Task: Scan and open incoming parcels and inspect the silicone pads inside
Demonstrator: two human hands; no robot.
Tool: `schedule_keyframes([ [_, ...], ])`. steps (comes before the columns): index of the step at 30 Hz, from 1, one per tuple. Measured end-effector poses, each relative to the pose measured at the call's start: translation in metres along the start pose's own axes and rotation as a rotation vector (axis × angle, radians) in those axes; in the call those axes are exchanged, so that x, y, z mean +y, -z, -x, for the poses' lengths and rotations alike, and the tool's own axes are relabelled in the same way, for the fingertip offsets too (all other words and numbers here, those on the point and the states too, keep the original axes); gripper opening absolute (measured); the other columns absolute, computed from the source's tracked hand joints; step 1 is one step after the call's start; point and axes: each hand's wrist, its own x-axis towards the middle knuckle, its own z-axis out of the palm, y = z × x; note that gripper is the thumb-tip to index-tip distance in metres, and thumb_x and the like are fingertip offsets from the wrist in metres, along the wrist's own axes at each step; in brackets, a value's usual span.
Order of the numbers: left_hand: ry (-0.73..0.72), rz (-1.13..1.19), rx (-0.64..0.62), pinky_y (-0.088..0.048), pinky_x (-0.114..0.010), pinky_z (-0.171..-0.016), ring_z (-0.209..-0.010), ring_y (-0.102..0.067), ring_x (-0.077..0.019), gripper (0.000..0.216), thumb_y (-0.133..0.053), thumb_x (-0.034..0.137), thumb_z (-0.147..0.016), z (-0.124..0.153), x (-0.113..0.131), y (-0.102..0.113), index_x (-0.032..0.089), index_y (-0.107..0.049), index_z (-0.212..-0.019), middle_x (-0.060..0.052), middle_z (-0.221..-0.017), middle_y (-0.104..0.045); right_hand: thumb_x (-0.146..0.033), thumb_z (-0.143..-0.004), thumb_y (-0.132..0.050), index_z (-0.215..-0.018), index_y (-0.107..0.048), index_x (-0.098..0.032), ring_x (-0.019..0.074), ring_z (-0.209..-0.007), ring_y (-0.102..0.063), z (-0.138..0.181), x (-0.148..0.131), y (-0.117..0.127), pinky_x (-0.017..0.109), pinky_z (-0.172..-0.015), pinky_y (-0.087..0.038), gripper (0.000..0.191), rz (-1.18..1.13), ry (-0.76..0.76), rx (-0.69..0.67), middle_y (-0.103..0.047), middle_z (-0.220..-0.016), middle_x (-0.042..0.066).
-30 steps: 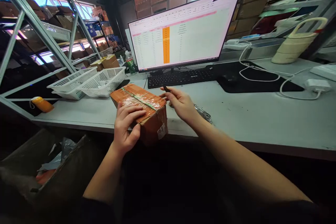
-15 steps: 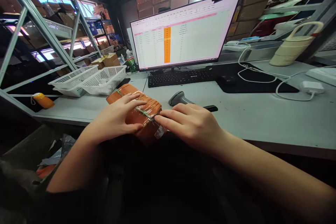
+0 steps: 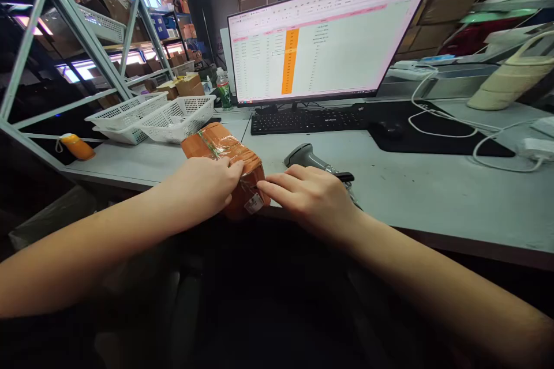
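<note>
Cardboard box (image 3: 229, 145), orange-brown and glossy with clear wrap, sits at the front edge of the desk (image 3: 415, 190), its labelled end turned toward the person. Half a second ago the left hand (image 3: 210, 184) lay spread over the box's top; now its fingers are folded in, bunched low at the near end — whether they pinch any wrap is hidden. That curl leaves more of the far top bare, with the green strip (image 3: 208, 145) showing along it before passing under the hand. The left forearm comes in flatter from the lower left, back of the hand upward.

The right hand (image 3: 314, 196) has changed little since then: palm down, fingers extended and close together, tips at the box's right near corner, just above the white label (image 3: 254, 203). Its thumb is out of sight. A black object (image 3: 345, 176) juts out behind its knuckles; I cannot tell whether the hand grips it. Just beyond lies the grey scanner (image 3: 303, 155), hidden a second ago, visible since.
</note>
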Motion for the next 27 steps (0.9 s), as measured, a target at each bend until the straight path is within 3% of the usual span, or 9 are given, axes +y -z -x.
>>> schedule_keyframes([
  [7,-0.004,0.061,-0.007,-0.053,-0.033,-0.074,-0.095,-0.071,-0.0272,0.044,-0.052,0.015,-0.084,0.005,-0.02,-0.004,0.022,-0.057,-0.128,-0.008,-0.11,-0.073,-0.016,-0.098,-0.053,-0.105,-0.072,-0.019,0.0161,-0.078,-0.056,-0.018,-0.012,-0.004,0.031,-0.065,-0.036,0.021,0.015,0.013,0.109,-0.076,-0.096,0.002],
  [16,-0.058,0.089,0.019,-0.049,-0.03,-0.065,-0.089,-0.071,-0.0252,0.044,-0.051,0.013,-0.083,0.002,-0.021,-0.003,0.023,-0.059,-0.125,-0.006,-0.109,-0.073,-0.014,-0.096,-0.052,-0.101,-0.071,-0.018,0.0174,-0.074,-0.053,-0.034,-0.024,-0.006,0.034,-0.062,-0.03,0.02,0.095,0.035,-0.001,-0.071,-0.083,0.004],
  [21,-0.065,0.133,0.0,-0.047,-0.029,-0.066,-0.085,-0.07,-0.0236,0.029,-0.054,0.017,-0.086,0.002,-0.023,-0.002,0.022,-0.063,-0.113,-0.005,-0.096,-0.073,-0.011,-0.095,-0.049,-0.086,-0.07,-0.016,0.0182,-0.068,-0.049,-0.047,-0.036,-0.002,0.035,-0.059,-0.025,0.023,0.149,0.022,-0.025,-0.067,-0.074,0.006],
  [27,-0.072,0.127,0.007,-0.045,-0.028,-0.064,-0.08,-0.069,-0.0222,0.023,-0.055,0.017,-0.085,-0.002,-0.024,-0.002,0.021,-0.065,-0.106,-0.004,-0.091,-0.072,-0.005,-0.091,-0.047,-0.086,-0.069,-0.013,0.0197,-0.066,-0.049,-0.055,-0.034,0.005,0.035,-0.057,-0.019,0.024,0.161,0.037,-0.111,-0.066,-0.073,0.01],
])
